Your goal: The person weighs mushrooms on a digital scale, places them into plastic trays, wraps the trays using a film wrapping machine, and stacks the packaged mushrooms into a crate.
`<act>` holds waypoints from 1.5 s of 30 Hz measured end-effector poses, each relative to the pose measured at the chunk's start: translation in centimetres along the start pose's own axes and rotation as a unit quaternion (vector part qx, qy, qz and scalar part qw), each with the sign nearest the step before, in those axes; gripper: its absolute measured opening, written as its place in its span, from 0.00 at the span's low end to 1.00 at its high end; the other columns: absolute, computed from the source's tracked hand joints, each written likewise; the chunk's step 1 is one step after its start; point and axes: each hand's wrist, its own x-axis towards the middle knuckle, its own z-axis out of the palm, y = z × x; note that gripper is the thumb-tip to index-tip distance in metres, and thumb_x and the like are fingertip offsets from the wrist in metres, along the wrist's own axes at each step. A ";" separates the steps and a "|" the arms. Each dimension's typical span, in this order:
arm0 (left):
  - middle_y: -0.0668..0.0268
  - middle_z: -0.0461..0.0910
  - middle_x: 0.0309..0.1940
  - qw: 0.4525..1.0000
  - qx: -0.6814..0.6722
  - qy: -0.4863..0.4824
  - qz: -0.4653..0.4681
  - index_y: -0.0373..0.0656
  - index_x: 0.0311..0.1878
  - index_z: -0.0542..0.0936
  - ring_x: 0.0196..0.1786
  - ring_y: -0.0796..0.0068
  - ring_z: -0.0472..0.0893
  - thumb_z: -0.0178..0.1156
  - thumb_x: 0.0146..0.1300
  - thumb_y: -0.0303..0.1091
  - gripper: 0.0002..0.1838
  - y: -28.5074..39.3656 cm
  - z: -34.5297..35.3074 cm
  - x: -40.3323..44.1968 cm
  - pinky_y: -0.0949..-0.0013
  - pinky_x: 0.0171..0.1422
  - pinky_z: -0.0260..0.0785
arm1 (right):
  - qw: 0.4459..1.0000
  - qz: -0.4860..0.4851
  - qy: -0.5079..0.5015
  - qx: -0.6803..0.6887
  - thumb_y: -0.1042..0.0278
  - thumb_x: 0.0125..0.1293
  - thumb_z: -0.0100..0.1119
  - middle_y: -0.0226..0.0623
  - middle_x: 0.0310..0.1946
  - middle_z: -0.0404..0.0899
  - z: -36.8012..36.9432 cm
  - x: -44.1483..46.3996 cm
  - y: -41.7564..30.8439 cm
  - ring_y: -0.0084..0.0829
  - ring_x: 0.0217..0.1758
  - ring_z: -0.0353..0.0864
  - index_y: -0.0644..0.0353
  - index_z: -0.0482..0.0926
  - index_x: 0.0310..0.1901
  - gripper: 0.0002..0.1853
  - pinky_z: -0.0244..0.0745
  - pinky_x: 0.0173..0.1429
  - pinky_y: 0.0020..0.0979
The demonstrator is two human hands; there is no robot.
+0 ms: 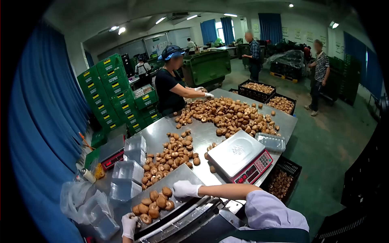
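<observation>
A small heap of brown shiitake mushrooms [154, 205] lies on a metal plate [187, 177] close in front of me. At the heap's near left end is my left hand [129, 226], in a white glove, its fingers curled at a mushroom [145, 218]. My right hand [186, 189], also gloved, is closed just right of the heap; whatever may be in its fingers is hidden. Beyond the plate, more loose mushrooms [174, 150] spread over the steel table [156, 130]. Left of them stand stacked clear plastic trays [127, 170].
A scale [239, 156] with a red keypad stands right of my forearm, beside a clear plastic tray [270, 142]. Across the table, a gloved co-worker [172, 83] reaches into the large mushroom pile [227, 113]. Black crates [256, 88] flank the table; green crates [106, 91] stack at left.
</observation>
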 end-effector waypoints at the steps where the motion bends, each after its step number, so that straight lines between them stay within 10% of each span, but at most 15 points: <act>1: 0.66 0.76 0.19 1.000 -0.005 -0.017 -0.017 0.30 0.38 0.76 0.15 0.75 0.77 0.58 0.56 0.19 0.06 0.0 -0.1 -0.2 0.72 0.16 0.71 | 1.000 -0.002 -0.011 -0.001 0.64 0.53 0.53 0.55 0.32 0.81 -0.3 -0.5 0.0 0.51 0.39 0.82 0.66 0.83 0.34 0.15 0.77 0.42 0.43; 9: 0.64 0.78 0.21 0.990 0.142 0.006 0.005 0.32 0.43 0.79 0.19 0.78 0.78 0.59 0.57 0.24 0.11 1.4 -0.6 -2.1 0.72 0.21 0.71 | 0.996 -0.084 0.019 0.003 0.51 0.61 0.49 0.56 0.29 0.79 -0.1 -1.4 1.1 0.56 0.35 0.79 0.65 0.80 0.31 0.22 0.74 0.42 0.46; 15: 0.61 0.79 0.32 0.906 0.342 -0.010 0.249 0.34 0.38 0.79 0.33 0.66 0.82 0.63 0.55 0.28 0.09 5.0 -3.1 -9.3 0.65 0.41 0.75 | 0.959 -0.251 0.041 -0.126 0.61 0.58 0.56 0.45 0.21 0.77 -3.1 -5.7 2.5 0.48 0.27 0.79 0.61 0.77 0.32 0.11 0.75 0.32 0.43; 19: 0.61 0.79 0.31 0.633 0.567 -0.210 0.483 0.42 0.35 0.81 0.35 0.64 0.83 0.65 0.50 0.30 0.08 4.5 -4.1 -11.3 0.60 0.43 0.76 | 0.832 -0.495 0.055 -0.244 0.66 0.52 0.56 0.43 0.32 0.77 -1.5 -6.8 4.4 0.43 0.28 0.78 0.64 0.76 0.40 0.14 0.75 0.29 0.39; 20: 0.58 0.77 0.49 0.661 0.597 -0.275 0.363 0.48 0.55 0.75 0.46 0.54 0.78 0.53 0.64 0.37 0.16 4.5 -4.3 -12.0 0.57 0.49 0.72 | 0.821 -0.517 0.033 -0.242 0.67 0.53 0.55 0.44 0.34 0.76 -1.2 -7.1 4.3 0.43 0.30 0.78 0.64 0.75 0.41 0.14 0.74 0.30 0.40; 25: 0.57 0.79 0.37 0.774 0.520 -0.187 0.310 0.48 0.41 0.80 0.38 0.57 0.79 0.56 0.62 0.34 0.06 3.3 -2.9 -11.9 0.60 0.42 0.72 | 0.919 -0.385 -0.079 -0.012 0.67 0.61 0.51 0.47 0.30 0.73 0.1 -7.9 4.7 0.48 0.30 0.76 0.66 0.74 0.37 0.10 0.71 0.35 0.46; 26: 0.57 0.79 0.35 0.807 0.465 -0.156 0.329 0.47 0.40 0.80 0.38 0.58 0.79 0.58 0.61 0.35 0.06 2.5 -2.9 -12.1 0.61 0.42 0.72 | 0.790 -0.587 0.041 -0.173 0.68 0.59 0.51 0.47 0.30 0.73 0.5 -7.1 6.1 0.48 0.31 0.75 0.65 0.74 0.35 0.08 0.72 0.35 0.45; 28: 0.63 0.79 0.31 0.868 0.339 -0.172 0.320 0.45 0.38 0.78 0.35 0.67 0.79 0.59 0.62 0.35 0.06 0.7 -4.3 -12.9 0.67 0.38 0.73 | 0.911 -0.386 0.003 -0.144 0.69 0.56 0.55 0.45 0.33 0.76 0.4 -10.5 6.6 0.47 0.34 0.77 0.62 0.76 0.36 0.08 0.73 0.37 0.44; 33: 0.68 0.78 0.25 0.966 0.021 -0.256 0.014 0.44 0.39 0.76 0.23 0.79 0.76 0.56 0.66 0.37 0.07 8.1 -8.9 -21.5 0.75 0.24 0.68 | 0.951 -0.271 -0.081 0.126 0.69 0.64 0.55 0.38 0.34 0.80 -7.7 -19.8 3.0 0.41 0.36 0.80 0.55 0.78 0.44 0.08 0.74 0.42 0.36; 36: 0.62 0.74 0.27 0.961 -0.135 -0.068 0.232 0.37 0.22 0.70 0.30 0.60 0.82 0.59 0.56 0.27 0.11 11.7 -11.5 -21.1 0.60 0.39 0.76 | 0.946 -0.241 -0.053 0.212 0.74 0.66 0.55 0.31 0.32 0.81 -14.5 -20.7 -1.2 0.19 0.33 0.82 0.57 0.78 0.41 0.04 0.77 0.38 0.23; 37: 0.63 0.73 0.25 0.945 -0.149 -0.024 0.291 0.38 0.23 0.68 0.29 0.64 0.82 0.56 0.58 0.26 0.10 13.0 -12.2 -19.9 0.65 0.39 0.76 | 0.888 -0.384 0.045 0.248 0.74 0.67 0.54 0.33 0.32 0.81 -15.2 -19.0 -1.9 0.21 0.35 0.82 0.60 0.78 0.39 0.03 0.77 0.40 0.23; 41: 0.62 0.78 0.40 0.915 -0.206 0.080 0.336 0.35 0.38 0.75 0.47 0.68 0.79 0.55 0.61 0.26 0.04 14.8 -8.8 -9.3 0.67 0.58 0.70 | 0.830 -0.271 0.243 0.424 0.77 0.65 0.54 0.38 0.43 0.81 -12.6 -6.3 -4.2 0.27 0.43 0.80 0.65 0.77 0.44 0.08 0.76 0.50 0.27; 43: 0.58 0.77 0.50 0.915 -0.030 0.154 0.371 0.35 0.50 0.75 0.53 0.63 0.76 0.58 0.60 0.30 0.15 11.9 -6.1 -2.7 0.64 0.63 0.66 | 0.848 -0.322 0.366 0.211 0.76 0.58 0.60 0.46 0.53 0.77 -8.8 1.8 -2.7 0.37 0.57 0.77 0.62 0.75 0.52 0.18 0.73 0.60 0.31; 45: 0.52 0.67 0.63 0.881 0.235 0.178 0.371 0.37 0.62 0.68 0.63 0.56 0.69 0.59 0.60 0.37 0.28 5.6 -4.1 3.3 0.61 0.69 0.59 | 0.902 -0.320 0.278 0.082 0.75 0.56 0.61 0.56 0.65 0.60 -3.9 7.0 -0.1 0.46 0.67 0.66 0.60 0.65 0.62 0.30 0.67 0.66 0.36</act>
